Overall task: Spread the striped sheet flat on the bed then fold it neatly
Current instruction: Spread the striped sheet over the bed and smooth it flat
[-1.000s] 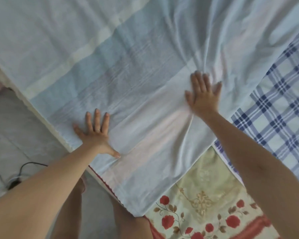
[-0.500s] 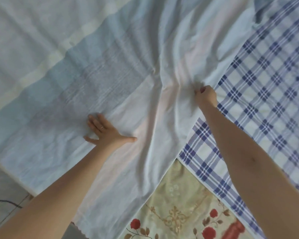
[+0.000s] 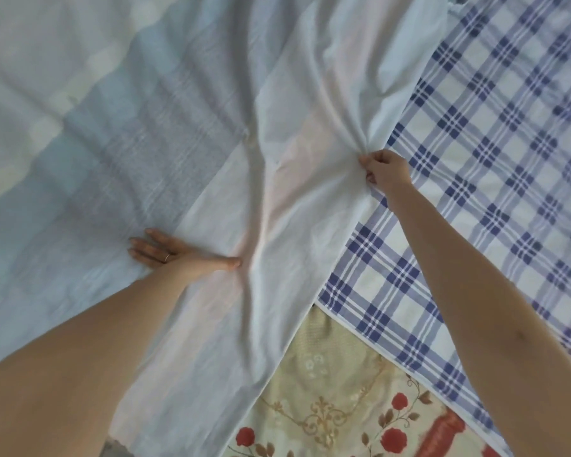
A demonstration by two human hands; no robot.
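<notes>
The striped sheet (image 3: 145, 153), pale with wide blue, white and faint pink bands, covers most of the bed from the left to the centre. My left hand (image 3: 175, 253) lies flat on it, fingers straight and thumb out to the right. My right hand (image 3: 386, 173) grips the sheet's right edge in a bunch, with creases fanning out from the fist. A long fold runs down the sheet between my two hands.
A blue and white checked cloth (image 3: 491, 159) lies under the sheet on the right. A cream cover with red roses (image 3: 337, 407) shows at the bottom centre. A sliver of floor appears at the lower left.
My right hand went from flat on the sheet to gripping its edge and has drawn it left, baring more checked cloth. My left hand stays pressed flat. The view shifted over the bed.
</notes>
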